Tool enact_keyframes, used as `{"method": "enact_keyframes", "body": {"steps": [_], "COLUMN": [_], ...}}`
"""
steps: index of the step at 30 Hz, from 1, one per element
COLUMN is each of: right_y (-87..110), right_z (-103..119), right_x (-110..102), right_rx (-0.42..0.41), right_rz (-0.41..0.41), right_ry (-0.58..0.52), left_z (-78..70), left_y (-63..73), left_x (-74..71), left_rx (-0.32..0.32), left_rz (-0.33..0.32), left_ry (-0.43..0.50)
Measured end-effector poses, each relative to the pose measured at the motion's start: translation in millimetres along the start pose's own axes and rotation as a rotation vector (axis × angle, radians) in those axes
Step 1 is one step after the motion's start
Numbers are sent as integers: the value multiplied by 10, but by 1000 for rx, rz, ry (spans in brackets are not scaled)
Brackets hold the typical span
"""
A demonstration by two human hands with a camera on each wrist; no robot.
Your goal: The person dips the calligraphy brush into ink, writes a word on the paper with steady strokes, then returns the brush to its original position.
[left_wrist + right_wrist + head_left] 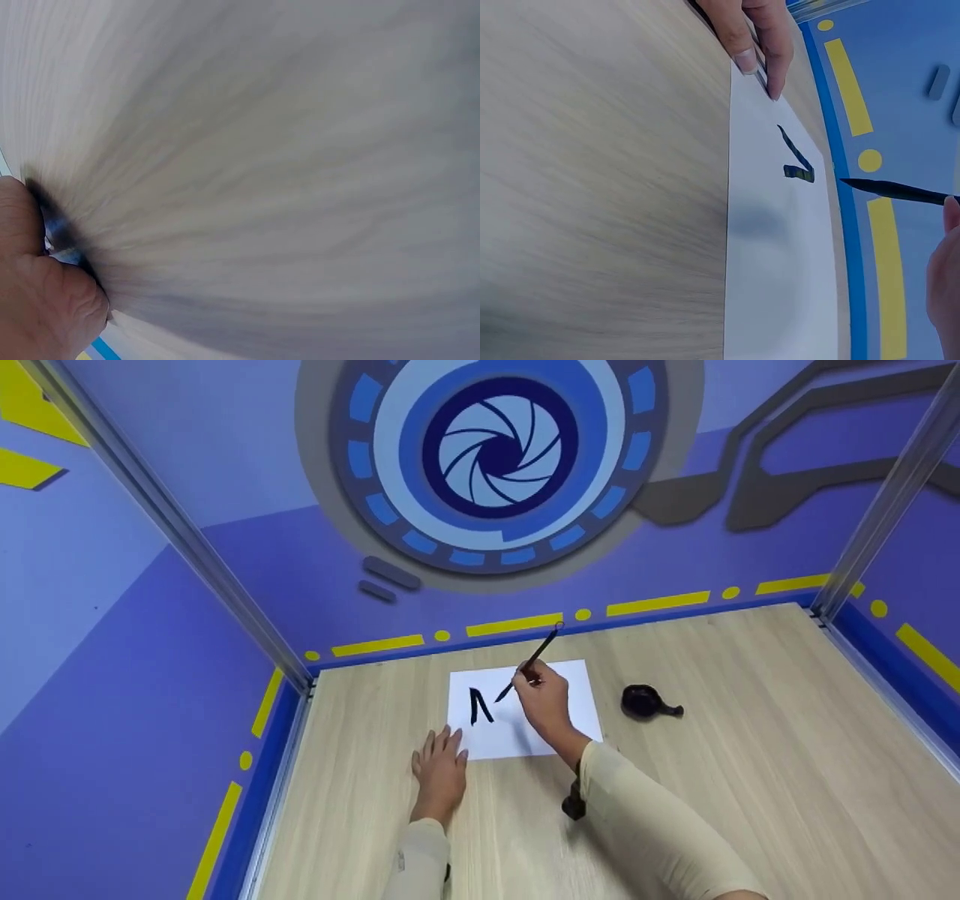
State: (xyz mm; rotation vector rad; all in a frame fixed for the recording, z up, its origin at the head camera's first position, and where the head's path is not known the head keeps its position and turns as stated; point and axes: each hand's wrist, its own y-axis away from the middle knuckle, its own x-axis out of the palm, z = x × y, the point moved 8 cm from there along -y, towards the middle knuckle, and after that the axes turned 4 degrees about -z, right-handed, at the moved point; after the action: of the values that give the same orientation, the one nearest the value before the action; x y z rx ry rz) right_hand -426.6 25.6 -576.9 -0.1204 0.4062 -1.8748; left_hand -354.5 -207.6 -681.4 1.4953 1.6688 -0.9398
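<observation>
My right hand (546, 703) pinches a dark writing brush (541, 651), its tip down and its loop-ended top leaning right and away. The pointed bristles show in the right wrist view, where the brush (900, 190) appears raised above the paper. A white sheet of paper (525, 744) lies flat on the table, carrying two black strokes (475, 707) that meet at the top. Flat with fingers spread, my left hand (440, 771) rests on the sheet's near left corner. In the left wrist view, only part of that hand (45, 300) shows at the left edge.
A small black dish (641, 702) with a short stem sits right of the paper. The wooden table (750, 780) meets blue and purple walls (247, 585) at the back and sides. Metal posts (877, 510) stand at the back corners.
</observation>
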Motion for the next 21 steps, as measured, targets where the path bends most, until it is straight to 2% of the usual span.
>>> {"method": "enact_keyframes", "body": {"steps": [8, 21], "right_y": [30, 59], "right_z": [-50, -131], "right_x": [3, 34], "right_rx": [15, 23], "right_rz": [-4, -14], "right_ry": [12, 46], "left_z": [-5, 3], "left_y": [8, -6], "left_x": [-7, -8], "left_rx": [4, 18], "left_rz": [13, -8], "left_ry": [-6, 32]}}
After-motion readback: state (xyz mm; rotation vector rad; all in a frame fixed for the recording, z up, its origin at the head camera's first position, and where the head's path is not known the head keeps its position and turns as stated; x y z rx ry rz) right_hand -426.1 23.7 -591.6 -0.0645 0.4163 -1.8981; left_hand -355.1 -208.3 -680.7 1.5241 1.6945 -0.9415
